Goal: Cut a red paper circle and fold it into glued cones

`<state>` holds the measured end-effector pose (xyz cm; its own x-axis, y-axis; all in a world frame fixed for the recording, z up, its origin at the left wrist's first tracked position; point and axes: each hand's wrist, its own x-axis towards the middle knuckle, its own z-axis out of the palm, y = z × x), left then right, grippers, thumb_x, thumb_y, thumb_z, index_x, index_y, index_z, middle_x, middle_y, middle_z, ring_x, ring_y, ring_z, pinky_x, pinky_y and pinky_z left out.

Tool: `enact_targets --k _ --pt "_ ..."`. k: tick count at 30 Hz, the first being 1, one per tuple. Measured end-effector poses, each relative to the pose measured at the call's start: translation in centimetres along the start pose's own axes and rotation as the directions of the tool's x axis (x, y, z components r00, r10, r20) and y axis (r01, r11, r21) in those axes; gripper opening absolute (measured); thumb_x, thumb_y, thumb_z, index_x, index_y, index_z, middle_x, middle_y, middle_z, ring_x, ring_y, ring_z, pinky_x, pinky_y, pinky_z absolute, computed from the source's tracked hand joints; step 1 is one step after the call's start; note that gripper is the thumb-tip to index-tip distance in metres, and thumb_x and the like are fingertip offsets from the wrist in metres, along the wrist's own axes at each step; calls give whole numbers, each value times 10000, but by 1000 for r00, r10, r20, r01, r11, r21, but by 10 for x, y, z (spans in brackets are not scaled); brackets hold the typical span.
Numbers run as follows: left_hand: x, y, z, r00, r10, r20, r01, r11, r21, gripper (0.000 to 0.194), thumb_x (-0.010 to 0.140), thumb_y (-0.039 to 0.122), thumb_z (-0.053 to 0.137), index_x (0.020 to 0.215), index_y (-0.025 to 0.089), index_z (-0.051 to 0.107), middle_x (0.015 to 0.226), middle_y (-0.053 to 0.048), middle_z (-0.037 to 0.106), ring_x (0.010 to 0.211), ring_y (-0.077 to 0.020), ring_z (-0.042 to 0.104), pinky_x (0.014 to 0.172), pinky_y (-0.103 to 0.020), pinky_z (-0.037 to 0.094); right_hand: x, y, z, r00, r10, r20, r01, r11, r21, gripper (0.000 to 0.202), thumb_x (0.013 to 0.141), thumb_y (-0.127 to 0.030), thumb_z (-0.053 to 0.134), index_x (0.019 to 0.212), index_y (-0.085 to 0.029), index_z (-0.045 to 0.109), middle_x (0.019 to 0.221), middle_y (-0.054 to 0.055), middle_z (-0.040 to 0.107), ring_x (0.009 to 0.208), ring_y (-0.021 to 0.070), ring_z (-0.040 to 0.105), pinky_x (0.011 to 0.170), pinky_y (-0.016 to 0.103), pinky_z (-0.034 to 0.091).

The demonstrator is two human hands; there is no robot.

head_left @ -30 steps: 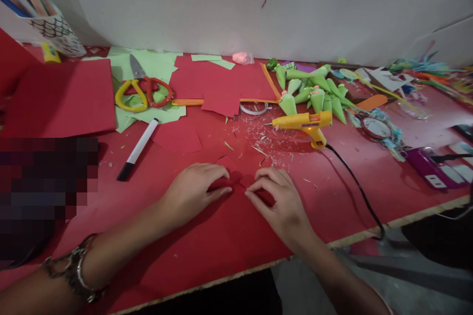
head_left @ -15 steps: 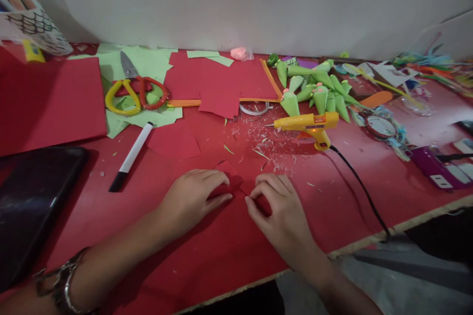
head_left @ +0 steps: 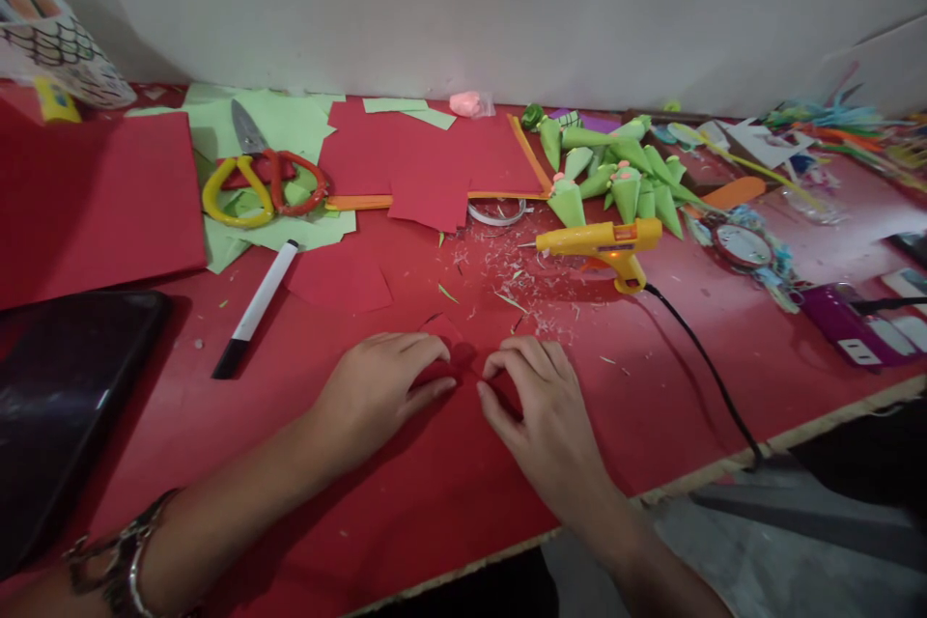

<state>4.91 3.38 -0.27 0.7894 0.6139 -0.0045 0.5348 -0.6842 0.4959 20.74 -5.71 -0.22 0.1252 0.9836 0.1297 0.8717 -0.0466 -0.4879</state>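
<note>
A small red paper piece (head_left: 464, 359) lies between my hands, hard to tell from the red table (head_left: 427, 521). My left hand (head_left: 383, 391) rests beside it, fingers curved, fingertips at its left edge; whether they grip it cannot be made out. On the other side, my right hand (head_left: 540, 401) has its thumb and index finger slightly apart, near the paper, with nothing visible between them. A yellow glue gun (head_left: 604, 239) with an orange light lies beyond my right hand. White and green shreds are scattered left of and below its nozzle.
Scissors (head_left: 250, 183) lie on green paper at the back left. A white marker (head_left: 265, 294), a black tray-like object (head_left: 65, 406) and red sheets (head_left: 94, 203) are at the left. Green paper cones (head_left: 623, 164) are piled at the back right. A black cord (head_left: 710, 372) runs to the table edge.
My right thumb and index finger have parted slightly, and the right hand has shifted a little to the left. The left hand looks nearly still.
</note>
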Motion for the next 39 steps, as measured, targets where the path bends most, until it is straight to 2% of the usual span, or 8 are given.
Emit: enact_targets --k 12,19,23,28,33,35,37,39 --pt "0 0 0 1000 -12 3 12 999 -51 127 823 327 522 810 201 524 796 13 620 720 -155 562 622 -251 392 -5 8 -1 997 -64 -38 66 996 60 248 757 -20 388 892 -162 539 904 60 554 862 197 478 770 340 392" --pt "-1 -1 1 1000 4 -6 -4 997 -72 117 824 319 518 817 203 520 797 12 624 725 -157 573 628 -256 405 -3 -2 -4 999 -50 8 50 999 -13 144 828 -267 498 928 -188 565 918 56 554 881 216 482 785 371 384" --pt "-2 -4 1 999 40 -25 -43 994 -105 105 817 309 521 860 213 510 835 8 627 760 -159 581 649 -260 419 1 -9 0 1000 -8 19 9 999 -53 111 813 -297 524 842 -195 560 892 49 548 839 213 485 738 365 384" --pt "-6 -7 1 995 89 -38 -94 980 -176 233 797 277 543 1014 236 466 981 -10 617 885 -161 577 757 -274 429 1 -6 1 999 -17 42 16 1000 20 50 814 -238 535 779 -205 548 897 26 540 836 186 482 741 337 370" --pt "-13 -14 -1 998 25 -65 -34 989 -144 445 765 312 584 1161 244 394 1084 -39 585 956 -189 550 795 -309 419 2 -4 -2 996 -20 85 17 999 35 50 824 -214 524 789 -210 559 919 21 542 841 188 466 748 341 356" --pt "-16 -18 -3 997 6 -75 -15 994 -111 376 768 340 580 1100 216 455 974 -38 605 858 -180 557 723 -293 426 2 -4 -2 996 -20 86 17 1000 26 62 827 -215 513 791 -207 563 928 22 541 842 187 466 747 342 355" --pt "-18 -21 -4 997 9 -73 -14 998 -69 205 794 370 542 881 184 539 779 -16 582 693 -150 526 607 -261 403 2 -4 -2 997 -23 75 22 1000 14 86 833 -218 495 782 -204 563 930 26 541 842 187 470 750 345 356" --pt "-20 -22 -5 996 32 -81 -35 999 -25 255 819 386 502 681 172 517 674 -1 521 604 -127 469 553 -248 365 3 -4 0 998 -26 59 27 1000 -3 107 835 -221 482 763 -204 559 922 29 542 838 188 473 747 345 358"
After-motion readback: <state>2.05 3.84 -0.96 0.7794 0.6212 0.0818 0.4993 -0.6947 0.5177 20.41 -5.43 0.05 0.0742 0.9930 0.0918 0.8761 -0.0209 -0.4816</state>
